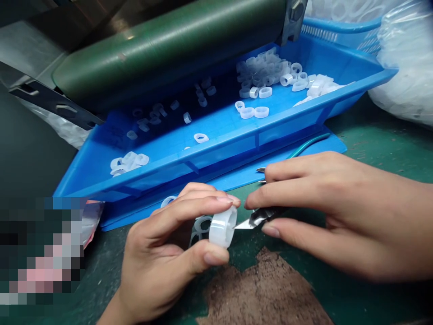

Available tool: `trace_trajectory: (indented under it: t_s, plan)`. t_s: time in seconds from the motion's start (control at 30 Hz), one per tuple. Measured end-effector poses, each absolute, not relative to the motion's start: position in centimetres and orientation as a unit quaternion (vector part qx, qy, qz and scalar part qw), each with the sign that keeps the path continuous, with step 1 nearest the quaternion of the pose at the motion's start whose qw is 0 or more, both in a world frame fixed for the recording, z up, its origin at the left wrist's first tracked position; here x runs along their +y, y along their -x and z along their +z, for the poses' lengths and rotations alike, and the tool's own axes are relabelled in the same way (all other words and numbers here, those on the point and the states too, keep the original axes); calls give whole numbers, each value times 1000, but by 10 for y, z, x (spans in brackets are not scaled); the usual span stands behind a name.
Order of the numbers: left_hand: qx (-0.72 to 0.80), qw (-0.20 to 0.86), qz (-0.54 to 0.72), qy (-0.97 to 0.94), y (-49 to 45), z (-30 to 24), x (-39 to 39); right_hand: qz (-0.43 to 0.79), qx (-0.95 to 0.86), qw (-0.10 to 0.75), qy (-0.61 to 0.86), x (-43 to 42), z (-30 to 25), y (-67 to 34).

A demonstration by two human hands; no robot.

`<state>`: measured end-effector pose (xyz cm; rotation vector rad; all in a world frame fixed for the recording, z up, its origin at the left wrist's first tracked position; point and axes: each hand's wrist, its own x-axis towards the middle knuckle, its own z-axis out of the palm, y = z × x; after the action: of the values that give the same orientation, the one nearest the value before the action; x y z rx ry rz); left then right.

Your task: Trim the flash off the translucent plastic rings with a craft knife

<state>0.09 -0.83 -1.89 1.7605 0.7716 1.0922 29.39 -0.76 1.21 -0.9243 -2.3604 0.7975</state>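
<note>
"Hands at a workbench, I gather; what is nearest?"

"A ragged brown board [260,293] on the green tabletop [365,135], perhaps laid there to spare the surface. Just above it, the left hand [165,253] holds a translucent white ring [219,228]."

"Why hold it like that?"

"Thumb below, fingertips above: the ring stands on edge, its opening turned to the right, probably so the knife [259,219] can reach the rim. The blade points left at that rim; whether it touches, I cannot tell."

"And how far open are the fingers?"

"On the left, only as wide as the ring, pressing its outside. On the right hand [338,216], thumb and fingers are nearly closed around the knife, close to its blade, which likely gives finer control. Two metal tips show beside the index finger; I cannot tell whether it touches them."

"Farther off?"

"A blue sheet [331,146], then a blue tray [287,128] with many loose rings [262,74], most piled towards its right end. A green roller [176,49] spans above, perhaps so pieces drop in. Beyond, at the right, is a light-blue basket [341,25]."
</note>
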Motion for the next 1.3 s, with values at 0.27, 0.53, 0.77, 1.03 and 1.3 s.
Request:
trace_trajectory:
  t_s: [0.27, 0.53, 0.77, 1.03, 1.3]
  plan:
    - [281, 410, 441, -747, -5, -19, -5, 769, -457, 195, 402, -3, 14, -274]
    - [267, 374, 415, -785, -7, -16, -5, 793, -441, 162, 389, -6, 12, -267]
    - [272, 350, 388, -808, -8, -14, -7, 770, -487, 248, 328, -9, -10, -260]
    - [287, 362, 414, -785, -3, -19, -9, 797, -450, 193, 354, -5, 0, -264]
    - [292, 363, 408, -785, -6, -19, -10, 765, -492, 221, 352, -7, -6, -261]
